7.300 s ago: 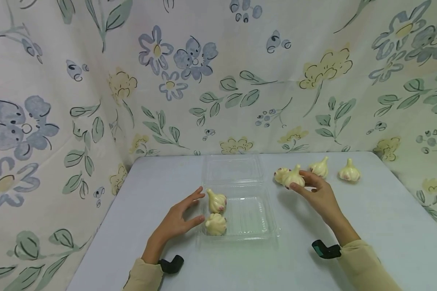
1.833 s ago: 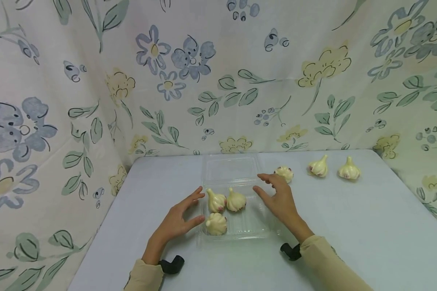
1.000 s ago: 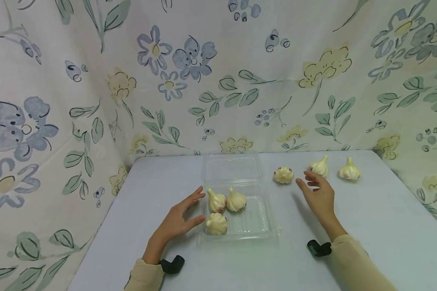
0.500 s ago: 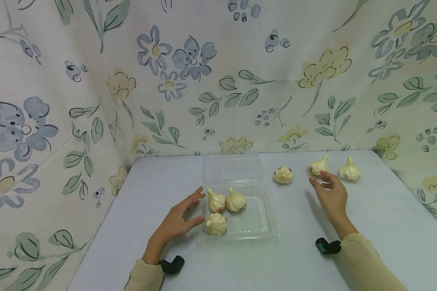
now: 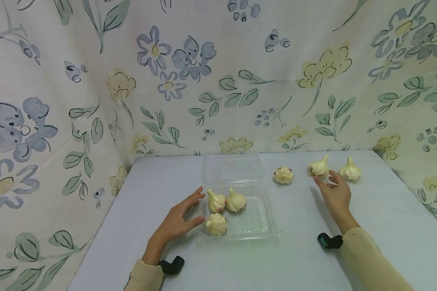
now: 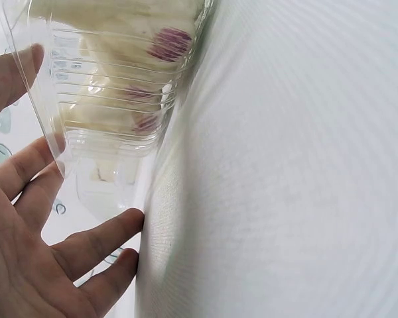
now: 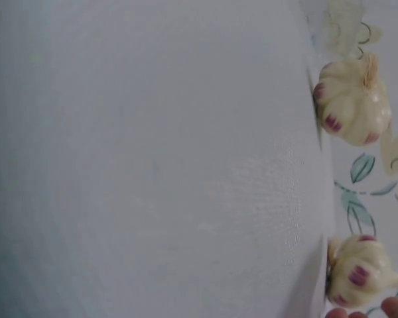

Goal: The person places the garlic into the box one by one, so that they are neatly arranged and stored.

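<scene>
Roomily, table (image 5: 295, 214) is stretching right of the container (image 5: 256, 210); we're resting our left hand (image 5: 177, 217) wide at its left rim, our right hand (image 5: 338, 198) loosely bracketing a garlic bulb (image 5: 318, 167) rightward.

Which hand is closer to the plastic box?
The left hand: it's at the left edge of the plastic box. The right hand is away to its right, by a garlic.
</scene>
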A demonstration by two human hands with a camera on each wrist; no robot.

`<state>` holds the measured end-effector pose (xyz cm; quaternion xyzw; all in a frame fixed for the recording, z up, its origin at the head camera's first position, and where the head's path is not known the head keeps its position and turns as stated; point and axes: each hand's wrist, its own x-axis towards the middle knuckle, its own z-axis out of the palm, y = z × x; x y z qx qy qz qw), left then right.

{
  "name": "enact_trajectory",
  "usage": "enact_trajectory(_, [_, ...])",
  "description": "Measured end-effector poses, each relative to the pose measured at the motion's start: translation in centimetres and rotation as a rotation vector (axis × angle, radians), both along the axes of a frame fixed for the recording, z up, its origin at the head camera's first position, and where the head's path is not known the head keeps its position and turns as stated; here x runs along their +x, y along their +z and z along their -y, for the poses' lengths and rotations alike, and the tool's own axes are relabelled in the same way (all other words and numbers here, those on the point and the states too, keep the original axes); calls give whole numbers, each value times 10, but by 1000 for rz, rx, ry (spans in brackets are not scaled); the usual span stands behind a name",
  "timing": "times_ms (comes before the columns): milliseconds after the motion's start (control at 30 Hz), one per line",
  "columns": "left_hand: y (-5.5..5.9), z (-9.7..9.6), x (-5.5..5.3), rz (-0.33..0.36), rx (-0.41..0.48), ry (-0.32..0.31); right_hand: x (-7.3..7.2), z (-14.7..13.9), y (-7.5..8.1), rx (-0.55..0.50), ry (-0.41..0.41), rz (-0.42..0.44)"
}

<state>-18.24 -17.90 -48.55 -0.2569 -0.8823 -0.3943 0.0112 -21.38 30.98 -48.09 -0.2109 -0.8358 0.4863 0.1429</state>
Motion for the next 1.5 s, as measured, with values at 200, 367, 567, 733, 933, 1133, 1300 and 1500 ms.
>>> enact_trajectory(200, [0, 0, 0, -4, 0, 4, -9, -7, -3, -12, 28, 36])
enact_trajectory(367, [-2, 1, -2, -7, -6, 1, -17, -12, -3, -14, 40, 67])
enact_trajectory(567, [-3, 1, -2, -8, -3, -1, -24, -15, -2, -36, 60, 108])
enact_trajectory(733, [-3, 2, -1, -7, 3, -2, -30, -17, -1, -50, 81, 125])
enact_trajectory(933, [-4, 3, -1, -7, -1, -2, -36, -19, -4, -25, 103, 132])
enact_trajectory(1133, [-4, 2, -1, -9, -1, -3, -41, -21, -1, -2, 127, 149])
enact_trajectory(1300, [-4, 2, -2, -12, -5, 4, -43, -22, 4, 0, 147, 179])
enact_trajectory(1500, [-5, 2, -2, -9, -5, 9, -46, -21, 5, 38, 159, 196])
